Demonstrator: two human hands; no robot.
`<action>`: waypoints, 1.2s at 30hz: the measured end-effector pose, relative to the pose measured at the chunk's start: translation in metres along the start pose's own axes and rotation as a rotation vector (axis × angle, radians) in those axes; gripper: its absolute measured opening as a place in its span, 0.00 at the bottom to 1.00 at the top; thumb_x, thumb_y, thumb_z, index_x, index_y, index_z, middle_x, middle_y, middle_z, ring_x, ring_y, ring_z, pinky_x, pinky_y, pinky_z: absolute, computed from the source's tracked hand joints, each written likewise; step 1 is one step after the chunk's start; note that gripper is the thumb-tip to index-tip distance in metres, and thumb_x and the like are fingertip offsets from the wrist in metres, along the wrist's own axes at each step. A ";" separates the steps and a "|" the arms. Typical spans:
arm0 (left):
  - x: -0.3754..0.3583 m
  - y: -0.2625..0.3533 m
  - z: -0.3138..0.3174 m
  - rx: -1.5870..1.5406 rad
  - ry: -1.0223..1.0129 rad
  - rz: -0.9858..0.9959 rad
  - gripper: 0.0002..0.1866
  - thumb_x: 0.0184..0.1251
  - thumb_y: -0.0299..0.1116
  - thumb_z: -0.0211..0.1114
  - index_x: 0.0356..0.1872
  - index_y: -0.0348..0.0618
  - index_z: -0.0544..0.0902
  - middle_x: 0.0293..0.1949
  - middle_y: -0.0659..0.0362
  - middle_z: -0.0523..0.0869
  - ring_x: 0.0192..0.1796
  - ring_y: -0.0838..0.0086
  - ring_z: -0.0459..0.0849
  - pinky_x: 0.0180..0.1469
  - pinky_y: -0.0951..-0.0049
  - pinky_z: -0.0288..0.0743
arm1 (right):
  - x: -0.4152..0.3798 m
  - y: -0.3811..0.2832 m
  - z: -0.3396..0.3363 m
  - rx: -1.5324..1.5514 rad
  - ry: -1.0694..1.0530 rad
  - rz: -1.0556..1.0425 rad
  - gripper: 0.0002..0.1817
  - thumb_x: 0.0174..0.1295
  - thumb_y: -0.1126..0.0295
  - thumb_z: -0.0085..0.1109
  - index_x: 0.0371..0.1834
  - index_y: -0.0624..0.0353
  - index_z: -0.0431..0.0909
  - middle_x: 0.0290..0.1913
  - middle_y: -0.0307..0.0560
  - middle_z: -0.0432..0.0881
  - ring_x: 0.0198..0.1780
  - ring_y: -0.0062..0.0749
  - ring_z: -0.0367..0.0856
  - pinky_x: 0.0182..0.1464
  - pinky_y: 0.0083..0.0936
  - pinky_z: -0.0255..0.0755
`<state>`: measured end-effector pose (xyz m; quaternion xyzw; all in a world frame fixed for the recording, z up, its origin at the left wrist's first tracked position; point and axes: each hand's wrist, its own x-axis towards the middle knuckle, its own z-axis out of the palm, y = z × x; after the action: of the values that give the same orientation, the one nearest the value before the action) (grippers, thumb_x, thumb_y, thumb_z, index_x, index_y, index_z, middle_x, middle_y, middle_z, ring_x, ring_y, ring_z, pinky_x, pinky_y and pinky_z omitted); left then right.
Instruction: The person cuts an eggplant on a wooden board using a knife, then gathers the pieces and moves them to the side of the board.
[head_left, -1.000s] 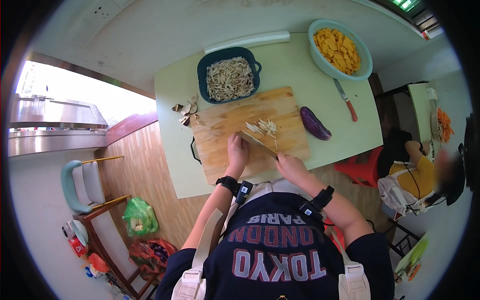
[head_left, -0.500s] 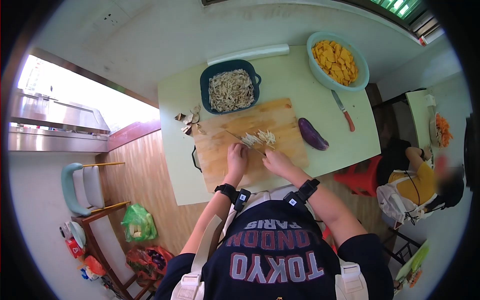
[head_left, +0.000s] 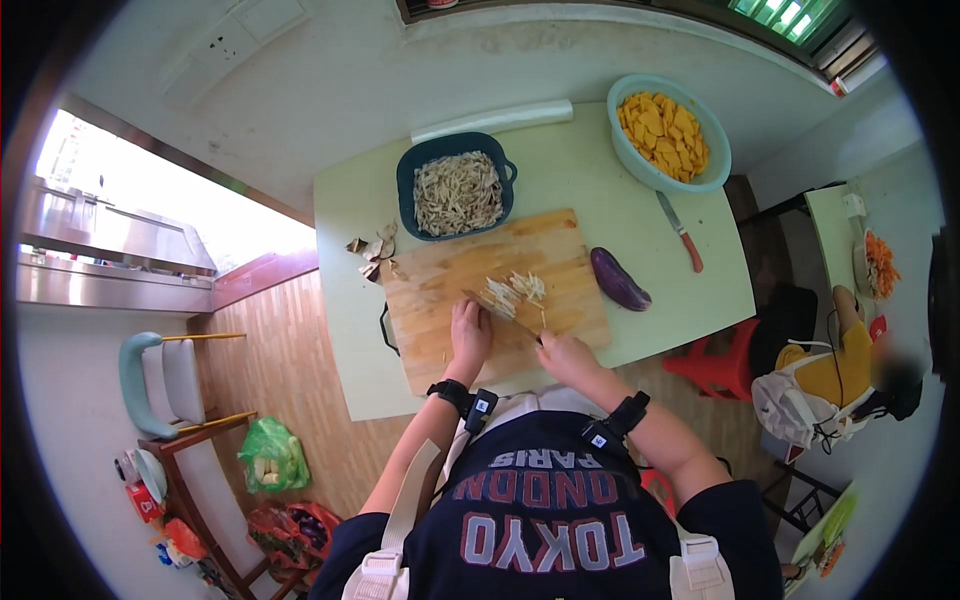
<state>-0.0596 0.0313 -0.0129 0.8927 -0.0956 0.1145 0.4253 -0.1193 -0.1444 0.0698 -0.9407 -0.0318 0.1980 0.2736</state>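
My right hand point(head_left: 566, 358) grips the handle of a kitchen knife point(head_left: 507, 318), its blade slanting up and left across the wooden cutting board point(head_left: 440, 270). Close to the blade's far end, my left hand point(head_left: 470, 333) rests on the board with fingers curled; whatever lies under them is hidden. Just beyond the blade are small heaps of pale cut strips point(head_left: 515, 290). A whole purple eggplant point(head_left: 620, 280) lies by the board's right edge. Behind the board, a dark teal basin point(head_left: 405, 192) is full of similar greyish-white strips.
A light blue bowl point(head_left: 722, 172) of orange slices stands back right, with a red-handled knife point(head_left: 682, 235) before it. Dark-skinned scraps point(head_left: 375, 250) lie left of the board, a white roll point(head_left: 490, 120) by the wall. At right, a person in yellow point(head_left: 825, 365) sits near a red stool point(head_left: 710, 362).
The right hand has shifted slightly right and towards me with the knife, whose blade now lies nearer me than the strips. The left hand stays by the blade. The whole view has tilted slightly.
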 end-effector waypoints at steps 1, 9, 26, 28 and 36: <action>0.001 0.000 0.000 0.000 -0.010 -0.012 0.02 0.53 0.21 0.58 0.28 0.35 0.75 0.35 0.47 0.77 0.40 0.53 0.74 0.43 0.61 0.69 | 0.001 0.000 0.000 0.009 -0.007 0.002 0.12 0.57 0.65 0.48 0.31 0.64 0.69 0.23 0.62 0.78 0.29 0.56 0.79 0.33 0.47 0.72; 0.001 -0.008 0.003 0.008 -0.018 -0.001 0.02 0.53 0.21 0.58 0.29 0.35 0.76 0.35 0.48 0.78 0.40 0.53 0.74 0.43 0.62 0.70 | 0.041 -0.002 0.020 0.065 0.043 -0.077 0.13 0.57 0.65 0.50 0.31 0.67 0.69 0.23 0.63 0.77 0.28 0.59 0.77 0.32 0.47 0.71; -0.002 -0.006 0.002 0.016 -0.060 -0.087 0.03 0.54 0.23 0.59 0.29 0.39 0.75 0.33 0.50 0.77 0.39 0.54 0.74 0.42 0.61 0.69 | 0.026 0.023 0.017 0.138 0.002 -0.059 0.14 0.55 0.63 0.52 0.31 0.66 0.72 0.26 0.63 0.77 0.31 0.58 0.77 0.34 0.47 0.70; -0.002 -0.003 0.000 -0.021 -0.070 -0.081 0.02 0.55 0.23 0.58 0.30 0.38 0.75 0.33 0.50 0.77 0.39 0.54 0.74 0.42 0.61 0.69 | 0.017 0.027 0.010 0.117 -0.014 -0.036 0.14 0.55 0.63 0.52 0.32 0.65 0.72 0.26 0.62 0.78 0.31 0.57 0.77 0.34 0.47 0.70; -0.006 -0.001 0.000 -0.021 -0.059 -0.064 0.03 0.55 0.22 0.58 0.31 0.37 0.76 0.35 0.49 0.78 0.40 0.53 0.74 0.43 0.61 0.69 | -0.004 0.016 -0.004 0.104 0.009 -0.026 0.12 0.56 0.64 0.50 0.31 0.64 0.71 0.25 0.61 0.78 0.30 0.57 0.78 0.34 0.47 0.71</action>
<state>-0.0650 0.0320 -0.0153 0.8938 -0.0808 0.0732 0.4351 -0.1225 -0.1604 0.0662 -0.9256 -0.0325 0.1915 0.3248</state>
